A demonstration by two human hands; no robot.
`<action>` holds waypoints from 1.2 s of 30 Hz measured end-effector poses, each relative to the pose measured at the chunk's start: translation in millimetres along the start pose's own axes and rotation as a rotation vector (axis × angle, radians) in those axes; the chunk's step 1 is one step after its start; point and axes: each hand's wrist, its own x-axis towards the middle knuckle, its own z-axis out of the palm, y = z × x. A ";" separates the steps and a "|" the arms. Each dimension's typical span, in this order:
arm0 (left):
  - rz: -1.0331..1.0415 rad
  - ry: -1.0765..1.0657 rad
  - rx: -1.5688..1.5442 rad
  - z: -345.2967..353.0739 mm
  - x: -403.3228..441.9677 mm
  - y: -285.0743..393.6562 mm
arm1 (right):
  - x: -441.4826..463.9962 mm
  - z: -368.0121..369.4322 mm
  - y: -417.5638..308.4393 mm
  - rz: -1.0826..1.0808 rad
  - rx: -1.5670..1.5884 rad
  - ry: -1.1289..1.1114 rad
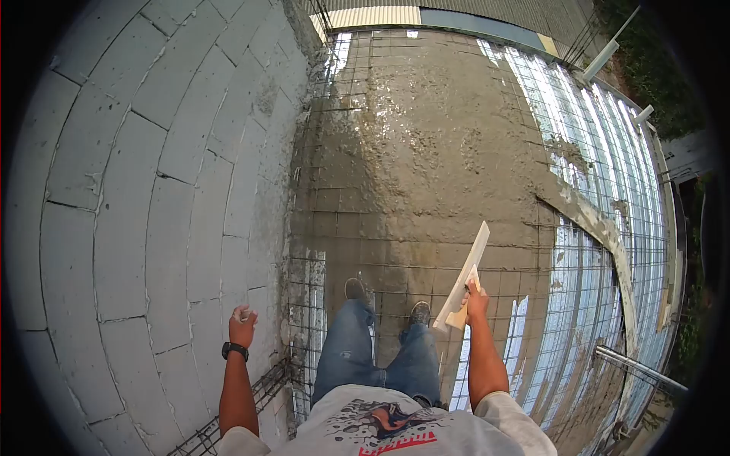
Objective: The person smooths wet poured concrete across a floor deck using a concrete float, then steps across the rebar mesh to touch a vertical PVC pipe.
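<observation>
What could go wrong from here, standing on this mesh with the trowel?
Trip: the shoes are among exposed mesh bars, so a toe could catch.
Slip: the concrete ahead looks wet and glossy, so footing may be poor.
Skin contact: the right hand grips the trowel without a glove, so wet concrete might irritate it.

Bright daylight glares off wet concrete [449, 163] and ribbed sheeting [579, 258], while fisheye distortion bows the block wall [137, 197].
</observation>
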 end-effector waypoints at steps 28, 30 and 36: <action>0.769 1.281 1.688 -38.8 617.5 163.8 | 526.9 388.6 176.7 0.097 0.542 0.631; 0.507 1.242 1.748 -53.4 627.6 153.8 | 542.2 403.2 158.9 0.055 0.338 0.486; 0.536 1.277 1.945 28.8 594.3 202.0 | 600.9 509.0 98.1 0.083 0.517 -0.037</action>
